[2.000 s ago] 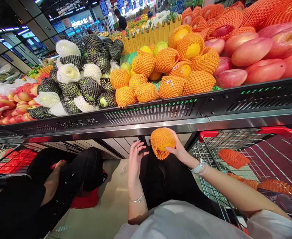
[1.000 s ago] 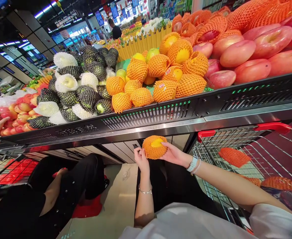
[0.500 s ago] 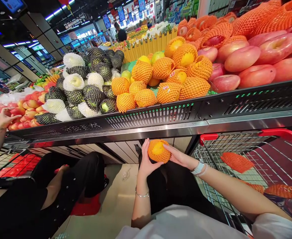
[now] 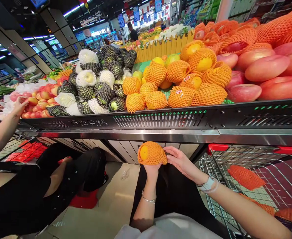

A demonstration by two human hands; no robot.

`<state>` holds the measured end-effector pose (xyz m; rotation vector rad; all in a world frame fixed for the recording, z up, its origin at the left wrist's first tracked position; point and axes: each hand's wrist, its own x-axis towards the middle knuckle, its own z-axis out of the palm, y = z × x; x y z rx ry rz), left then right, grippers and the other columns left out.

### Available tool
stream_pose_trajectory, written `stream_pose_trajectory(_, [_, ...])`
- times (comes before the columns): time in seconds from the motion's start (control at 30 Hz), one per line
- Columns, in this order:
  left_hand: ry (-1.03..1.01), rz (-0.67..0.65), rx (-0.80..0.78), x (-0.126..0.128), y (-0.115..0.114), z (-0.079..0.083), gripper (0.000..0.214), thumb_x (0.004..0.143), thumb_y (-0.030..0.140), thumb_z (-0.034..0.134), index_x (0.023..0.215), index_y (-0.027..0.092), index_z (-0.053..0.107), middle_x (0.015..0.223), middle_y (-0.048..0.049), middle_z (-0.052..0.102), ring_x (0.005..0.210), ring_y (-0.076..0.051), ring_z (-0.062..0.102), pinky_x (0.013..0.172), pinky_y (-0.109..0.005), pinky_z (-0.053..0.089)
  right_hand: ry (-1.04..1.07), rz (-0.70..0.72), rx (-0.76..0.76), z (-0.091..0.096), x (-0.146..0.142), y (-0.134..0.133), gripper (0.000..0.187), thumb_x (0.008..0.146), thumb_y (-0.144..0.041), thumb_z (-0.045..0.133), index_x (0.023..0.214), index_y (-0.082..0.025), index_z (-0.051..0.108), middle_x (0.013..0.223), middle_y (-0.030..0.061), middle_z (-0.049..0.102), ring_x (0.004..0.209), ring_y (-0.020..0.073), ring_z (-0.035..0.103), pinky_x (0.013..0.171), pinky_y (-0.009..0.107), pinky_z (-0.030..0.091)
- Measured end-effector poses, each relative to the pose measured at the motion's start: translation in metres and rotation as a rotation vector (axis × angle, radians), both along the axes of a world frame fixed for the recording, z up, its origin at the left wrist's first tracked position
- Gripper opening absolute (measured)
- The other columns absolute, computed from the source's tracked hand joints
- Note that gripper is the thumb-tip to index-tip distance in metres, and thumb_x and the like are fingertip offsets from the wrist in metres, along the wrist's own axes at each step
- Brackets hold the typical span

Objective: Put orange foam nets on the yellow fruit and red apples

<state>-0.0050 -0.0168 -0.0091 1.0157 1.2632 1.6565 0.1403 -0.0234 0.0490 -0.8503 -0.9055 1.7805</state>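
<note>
An orange [image 4: 144, 152] in an orange foam net [image 4: 156, 153] is held in front of the display ledge. My left hand [image 4: 152, 170] grips it from below, its fingers mostly hidden under the fruit. At the right end of the net, my right hand [image 4: 178, 160] has its fingertips closed on the net's edge. A white watch [image 4: 207, 185] is on my right wrist and a thin bracelet on my left. Netted oranges [image 4: 183, 96] lie piled on the display just beyond my hands.
A shopping cart [image 4: 217, 147] with netted fruit stands at my right. Red apples [image 4: 266, 68] fill the display's right side; fruit in black and white nets [image 4: 103, 93] lies left of the oranges. At far left, another person's hand [image 4: 19, 106] reaches to small red fruit [image 4: 40, 104].
The orange has been turned, so its bare patch now faces left. My left hand has shifted underneath, and my right hand has moved to the net's end. The view has tilted.
</note>
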Motion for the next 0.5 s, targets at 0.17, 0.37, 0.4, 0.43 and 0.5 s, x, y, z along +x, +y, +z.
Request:
stream_pose_trajectory(0.17, [-0.020, 0.150, 0.105, 0.011, -0.003, 0.009, 0.127, 0.033, 0.053, 0.090, 0.137, 0.023, 0.024, 0.138, -0.0191, 0.040, 0.129, -0.035, 0.045, 0.107, -0.047, 0.039, -0.032, 0.114, -0.058, -0.006, -0.002, 0.001, 0.030, 0.077, -0.037, 0.073, 0.098, -0.019, 0.062, 0.098, 0.0048, 0.065, 0.083, 0.0148, 0.063, 0.080, 0.032, 0.053])
stream_pose_trajectory(0.37, [-0.150, 0.004, 0.079, 0.025, -0.013, 0.015, 0.128, 0.047, 0.061, 0.083, 0.145, 0.025, 0.009, 0.145, -0.0183, 0.034, 0.131, -0.032, 0.044, 0.108, -0.041, 0.040, 0.095, 0.074, -0.091, -0.002, -0.003, 0.000, 0.028, 0.077, -0.038, 0.073, 0.098, -0.022, 0.065, 0.108, 0.0057, 0.068, 0.109, 0.0212, 0.061, 0.100, 0.039, 0.046])
stream_pose_trajectory(0.4, [-0.190, -0.014, 0.092, 0.025, -0.015, 0.015, 0.126, 0.051, 0.063, 0.080, 0.146, 0.026, 0.007, 0.147, -0.0181, 0.031, 0.132, -0.031, 0.044, 0.107, -0.041, 0.041, 0.118, 0.074, -0.106, -0.002, -0.005, -0.001, 0.028, 0.077, -0.038, 0.073, 0.098, -0.022, 0.065, 0.109, 0.0054, 0.068, 0.111, 0.0214, 0.060, 0.101, 0.039, 0.046])
stream_pose_trajectory(0.43, [-0.225, -0.025, 0.102, 0.025, -0.017, 0.015, 0.124, 0.054, 0.064, 0.078, 0.147, 0.027, 0.004, 0.149, -0.0177, 0.029, 0.132, -0.031, 0.044, 0.106, -0.041, 0.042, 0.138, 0.086, -0.124, -0.004, -0.007, -0.001, 0.028, 0.077, -0.038, 0.073, 0.098, -0.022, 0.064, 0.111, 0.0054, 0.067, 0.112, 0.0215, 0.060, 0.101, 0.040, 0.047])
stream_pose_trajectory(0.5, [-0.253, -0.011, 0.109, 0.023, -0.020, 0.016, 0.124, 0.055, 0.068, 0.075, 0.147, 0.029, 0.001, 0.151, -0.0174, 0.026, 0.132, -0.032, 0.044, 0.105, -0.041, 0.043, 0.162, 0.132, -0.156, -0.010, -0.011, -0.001, 0.029, 0.078, -0.039, 0.072, 0.100, -0.022, 0.062, 0.115, 0.0060, 0.065, 0.112, 0.0223, 0.060, 0.100, 0.041, 0.048])
